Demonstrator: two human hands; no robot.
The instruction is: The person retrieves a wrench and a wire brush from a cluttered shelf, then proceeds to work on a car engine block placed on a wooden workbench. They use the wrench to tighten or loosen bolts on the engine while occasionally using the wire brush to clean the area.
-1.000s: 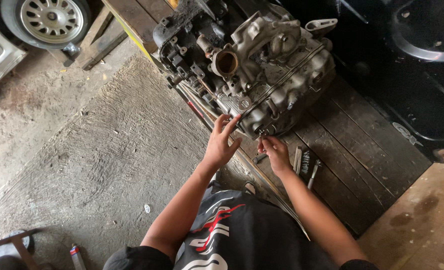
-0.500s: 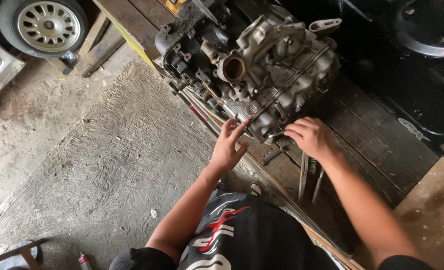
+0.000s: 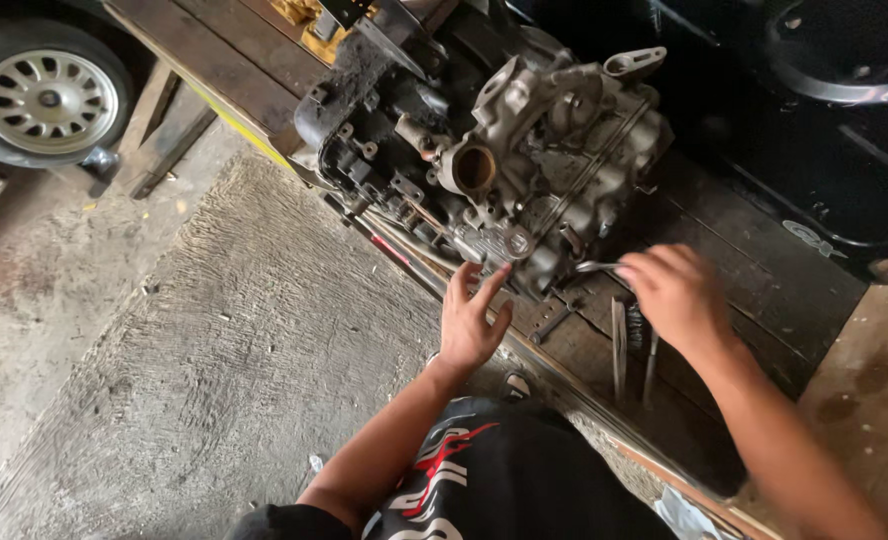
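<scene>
I brace the engine block (image 3: 494, 170) on the wooden platform (image 3: 764, 290) with my left hand (image 3: 469, 320), fingers spread. My right hand (image 3: 674, 295) pinches a wrench (image 3: 596, 266); next, likely seating it squarely on a bolt.

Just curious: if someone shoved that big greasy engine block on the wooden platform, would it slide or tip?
The engine block is probably very heavy: bulky cast metal. It sits broad on the wooden platform, so tipping seems unlikely. Its grimy surface may be slippery.

A car wheel (image 3: 49, 100) with a pale alloy rim sits at the upper left, rough concrete floor (image 3: 194, 380) fills the lower left, and a dark curved panel (image 3: 844, 60) occupies the upper right
</scene>
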